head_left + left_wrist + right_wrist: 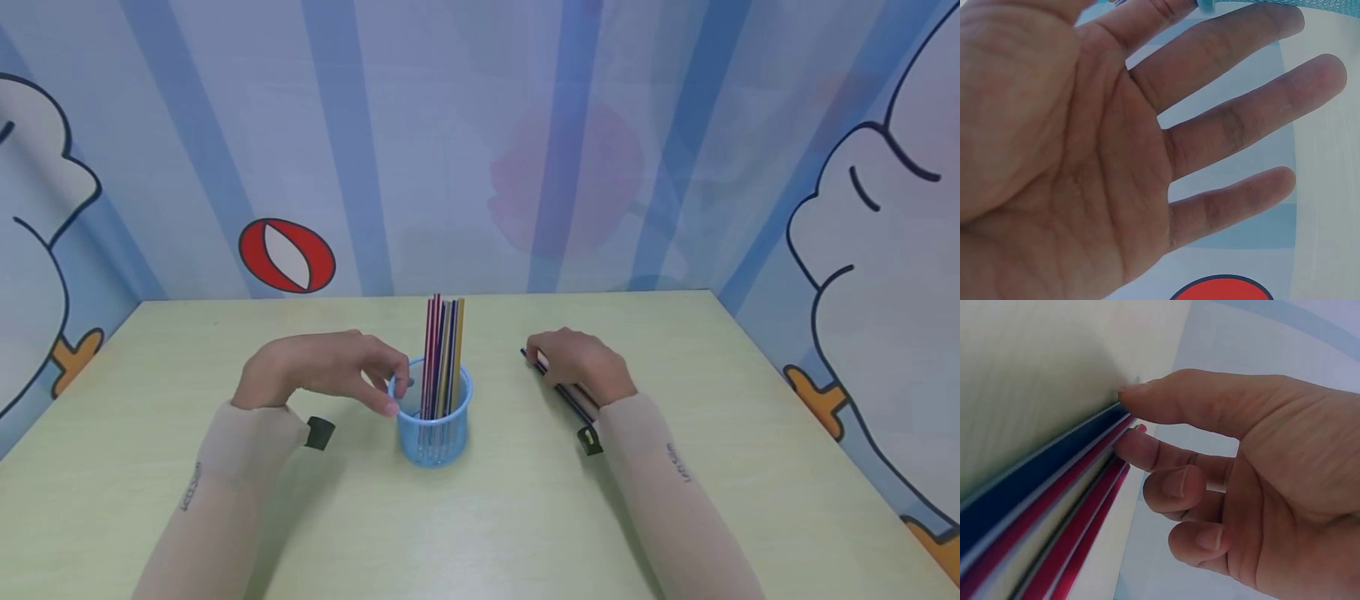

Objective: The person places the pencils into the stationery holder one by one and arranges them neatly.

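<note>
A light blue mesh pencil cup (pixel 432 437) stands upright on the table, holding several long thin pencils (pixel 442 358) in red, dark blue and yellow. My left hand (pixel 330 367) pinches the cup's left rim, thumb outside and index finger inside; its other fingers reach out straight in the left wrist view. To the right of the cup, my right hand (pixel 581 362) is low over loose pencils (pixel 1041 487), dark blue and pinkish red, lying side by side. Thumb and index fingertip pinch the far ends of the blue pencil and the red one beside it, while the other fingers curl loosely.
The pale yellow-green table (pixel 502 533) ends at a blue striped backdrop (pixel 450 167) with cartoon figures and a red-and-white oval (pixel 287 255). Both forearms, in light sleeves, come in from the near edge.
</note>
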Tool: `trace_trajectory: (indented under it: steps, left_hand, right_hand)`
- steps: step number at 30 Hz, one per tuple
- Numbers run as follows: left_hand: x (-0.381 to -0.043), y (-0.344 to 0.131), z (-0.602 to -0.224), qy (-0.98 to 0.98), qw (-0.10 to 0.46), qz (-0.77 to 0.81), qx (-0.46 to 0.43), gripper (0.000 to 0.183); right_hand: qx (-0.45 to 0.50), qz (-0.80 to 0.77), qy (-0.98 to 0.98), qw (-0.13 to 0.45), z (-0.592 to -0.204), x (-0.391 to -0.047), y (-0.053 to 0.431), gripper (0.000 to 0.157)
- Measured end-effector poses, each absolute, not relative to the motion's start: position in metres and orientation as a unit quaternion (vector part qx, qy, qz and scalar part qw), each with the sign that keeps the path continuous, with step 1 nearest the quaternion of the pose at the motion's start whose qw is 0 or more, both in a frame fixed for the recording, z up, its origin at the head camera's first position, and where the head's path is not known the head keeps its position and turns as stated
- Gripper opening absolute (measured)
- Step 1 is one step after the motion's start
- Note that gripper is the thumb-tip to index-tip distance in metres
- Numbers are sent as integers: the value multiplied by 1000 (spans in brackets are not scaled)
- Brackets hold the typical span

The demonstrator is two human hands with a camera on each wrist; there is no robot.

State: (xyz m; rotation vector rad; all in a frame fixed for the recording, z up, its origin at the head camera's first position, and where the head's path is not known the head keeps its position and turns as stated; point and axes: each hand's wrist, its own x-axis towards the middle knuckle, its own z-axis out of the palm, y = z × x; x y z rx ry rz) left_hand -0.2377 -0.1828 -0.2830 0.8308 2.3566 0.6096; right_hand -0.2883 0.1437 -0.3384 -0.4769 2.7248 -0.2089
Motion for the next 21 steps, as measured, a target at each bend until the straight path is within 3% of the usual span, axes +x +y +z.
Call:
trace_trajectory:
  steps: [8,21]
  left_hand:
    - [-237,-182,-282,881,281,227,305,17]
    - [-236,-182,-281,876,280,229,318,17]
  right_hand:
    - [-163,-75,966,186,-339,-287,141,35]
    - [-181,-71,966,169,-343,-285,138,27]
